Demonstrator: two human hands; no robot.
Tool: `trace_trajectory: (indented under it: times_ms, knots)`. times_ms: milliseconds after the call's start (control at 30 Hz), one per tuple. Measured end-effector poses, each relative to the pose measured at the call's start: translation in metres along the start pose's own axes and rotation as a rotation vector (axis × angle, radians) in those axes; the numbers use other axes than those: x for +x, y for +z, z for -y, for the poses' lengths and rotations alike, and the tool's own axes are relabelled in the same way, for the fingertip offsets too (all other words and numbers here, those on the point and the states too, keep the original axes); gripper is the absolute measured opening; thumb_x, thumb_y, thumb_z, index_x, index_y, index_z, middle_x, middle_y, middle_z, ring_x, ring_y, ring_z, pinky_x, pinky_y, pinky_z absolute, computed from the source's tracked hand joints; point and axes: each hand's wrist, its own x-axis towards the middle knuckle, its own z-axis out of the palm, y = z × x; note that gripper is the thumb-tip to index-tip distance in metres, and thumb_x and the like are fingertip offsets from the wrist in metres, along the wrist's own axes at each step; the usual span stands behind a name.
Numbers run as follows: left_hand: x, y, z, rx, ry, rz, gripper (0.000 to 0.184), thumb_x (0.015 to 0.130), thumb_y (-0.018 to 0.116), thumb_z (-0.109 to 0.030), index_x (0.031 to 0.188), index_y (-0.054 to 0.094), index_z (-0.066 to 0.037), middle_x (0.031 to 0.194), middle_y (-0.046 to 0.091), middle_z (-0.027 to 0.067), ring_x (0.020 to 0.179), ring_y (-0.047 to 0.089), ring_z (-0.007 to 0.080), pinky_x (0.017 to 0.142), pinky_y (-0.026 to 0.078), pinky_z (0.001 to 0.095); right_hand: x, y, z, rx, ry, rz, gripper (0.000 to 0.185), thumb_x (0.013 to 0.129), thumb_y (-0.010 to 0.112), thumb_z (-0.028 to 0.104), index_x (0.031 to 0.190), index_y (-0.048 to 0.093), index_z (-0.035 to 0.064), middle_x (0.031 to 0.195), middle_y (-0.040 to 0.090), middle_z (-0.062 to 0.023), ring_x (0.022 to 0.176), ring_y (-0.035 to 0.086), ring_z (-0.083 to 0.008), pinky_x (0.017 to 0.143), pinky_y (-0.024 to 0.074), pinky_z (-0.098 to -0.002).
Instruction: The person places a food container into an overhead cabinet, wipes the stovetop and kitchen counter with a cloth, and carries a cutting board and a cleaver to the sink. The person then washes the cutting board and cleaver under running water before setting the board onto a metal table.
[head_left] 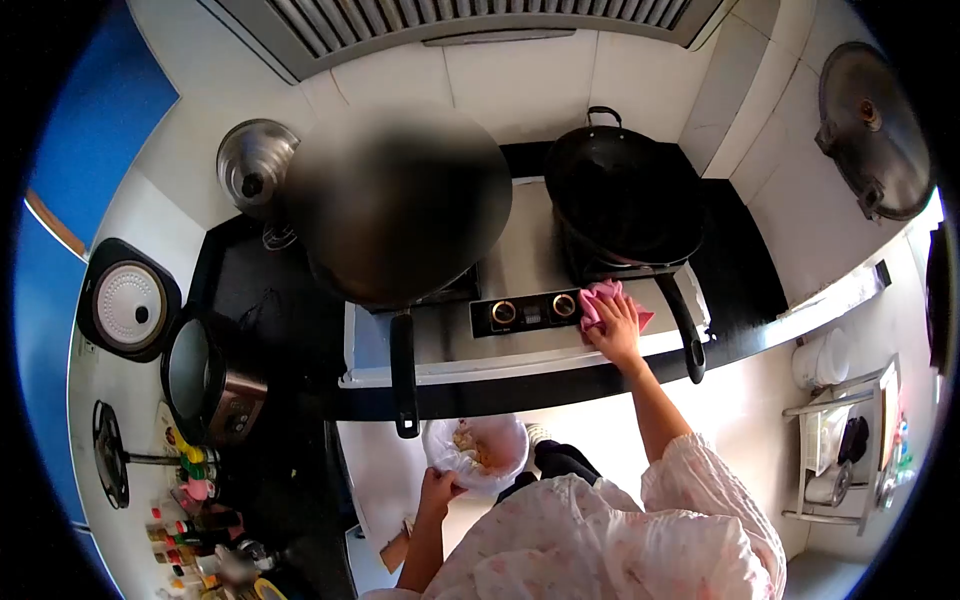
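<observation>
Right hand (618, 328) reaches forward, fingers spread flat over the cloth (603, 298) at the stove's (520, 345) front edge, beside the knobs; left hand (441, 490) hangs low, fingers curled on the bin's (476, 455) rim. Cloth is pink, crumpled.

Bright glare lower right — blurred patch upper left — fisheye-curved edges

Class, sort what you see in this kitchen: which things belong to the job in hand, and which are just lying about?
Seemingly in the job:
- pink cloth, under the right hand
- stove, under the cloth
- lined bin, in the left hand

Lying about:
- two pans
- open cooker
- bottles
</observation>
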Motion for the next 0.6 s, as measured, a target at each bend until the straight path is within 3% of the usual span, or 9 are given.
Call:
trace_trajectory:
  times_ms: [33, 167, 267, 333, 367, 400, 467, 533, 600]
  knots:
    - [0.001, -0.001, 0.003, -0.019, 0.019, -0.002, 0.031, 0.079, 0.054, -0.012, 0.102, 0.040, 0.002, 0.087, 0.054, 0.0139, 0.076, 0.059, 0.0230, 0.067, 0.052, 0.0323, -0.007, 0.006, 0.004, 0.023, -0.027, -0.038, 0.051, 0.075, 0.054, 0.027, 0.123, 0.049, 0.0079, 0.128, 0.048, -0.0106, 0.124, 0.037, -0.0277, 0.106, 0.0215, -0.0452]
    - [0.009, -0.005, 0.007, -0.078, -0.030, -0.017, 0.032, 0.079, 0.054, -0.012, 0.105, 0.040, 0.003, 0.090, 0.054, 0.0142, 0.074, 0.060, 0.0233, 0.066, 0.053, 0.0322, -0.037, 0.016, 0.060, 0.124, -0.028, -0.100, 0.040, 0.073, 0.059, 0.022, 0.109, 0.054, 0.0056, 0.122, 0.049, -0.0131, 0.120, 0.040, -0.0310, 0.103, 0.0239, -0.0458]
    - [0.027, -0.020, 0.038, 0.124, 0.257, 0.139, 0.034, 0.078, 0.055, -0.011, 0.106, 0.041, 0.003, 0.090, 0.055, 0.0140, 0.072, 0.060, 0.0235, 0.064, 0.053, 0.0322, -0.033, 0.036, 0.097, 0.168, -0.074, -0.165, 0.041, 0.071, 0.065, 0.025, 0.106, 0.054, 0.0075, 0.117, 0.051, -0.0144, 0.114, 0.044, -0.0323, 0.099, 0.0289, -0.0456]
    - [0.019, -0.006, 0.010, -0.133, -0.010, -0.011, 0.033, 0.077, 0.055, -0.010, 0.105, 0.043, 0.002, 0.089, 0.056, 0.0136, 0.073, 0.060, 0.0232, 0.064, 0.053, 0.0324, -0.035, 0.036, 0.130, 0.359, -0.085, 0.105, 0.042, 0.065, 0.068, 0.015, 0.104, 0.055, 0.0077, 0.116, 0.052, -0.0142, 0.110, 0.047, -0.0323, 0.095, 0.0350, -0.0448]
    - [0.010, 0.000, -0.004, -0.171, 0.042, -0.026, 0.031, 0.074, 0.057, -0.006, 0.100, 0.044, 0.005, 0.093, 0.055, 0.0151, 0.077, 0.060, 0.0264, 0.066, 0.056, 0.0382, -0.041, 0.049, 0.148, 0.420, -0.182, 0.077, 0.040, 0.065, 0.067, 0.011, 0.103, 0.056, 0.0082, 0.115, 0.053, -0.0139, 0.109, 0.049, -0.0317, 0.094, 0.0363, -0.0434]
    - [0.008, 0.002, -0.010, -0.174, 0.040, -0.033, 0.031, 0.074, 0.057, -0.006, 0.100, 0.044, 0.005, 0.093, 0.055, 0.0151, 0.077, 0.060, 0.0264, 0.066, 0.056, 0.0382, -0.050, 0.064, 0.167, 0.481, -0.276, 0.049, 0.039, 0.064, 0.066, 0.007, 0.102, 0.057, 0.0088, 0.114, 0.054, -0.0137, 0.107, 0.050, -0.0311, 0.093, 0.0376, -0.0420]
    - [0.006, -0.001, -0.018, -0.187, -0.025, -0.057, 0.031, 0.074, 0.057, -0.004, 0.101, 0.044, 0.003, 0.095, 0.054, 0.0151, 0.079, 0.060, 0.0261, 0.066, 0.055, 0.0387, -0.063, 0.091, 0.204, 0.728, -0.365, 0.400, 0.037, 0.063, 0.063, 0.001, 0.099, 0.059, 0.0075, 0.111, 0.056, -0.0136, 0.105, 0.051, -0.0302, 0.092, 0.0394, -0.0387]
    - [0.013, -0.010, -0.010, -0.279, 0.005, -0.082, 0.030, 0.076, 0.056, -0.002, 0.103, 0.044, 0.001, 0.097, 0.055, 0.0141, 0.079, 0.060, 0.0262, 0.067, 0.055, 0.0393, -0.065, 0.088, 0.236, 0.842, -0.476, 0.344, 0.036, 0.062, 0.061, -0.002, 0.097, 0.060, 0.0065, 0.106, 0.057, -0.0140, 0.103, 0.052, -0.0299, 0.090, 0.0412, -0.0368]
    - [0.011, -0.019, -0.007, -0.301, 0.045, -0.123, 0.029, 0.077, 0.056, -0.002, 0.103, 0.044, 0.001, 0.098, 0.055, 0.0135, 0.082, 0.061, 0.0266, 0.069, 0.055, 0.0399, -0.064, 0.061, 0.236, 0.881, -0.440, 0.388, 0.036, 0.061, 0.059, -0.005, 0.095, 0.060, 0.0067, 0.104, 0.058, -0.0135, 0.103, 0.052, -0.0298, 0.089, 0.0423, -0.0363]
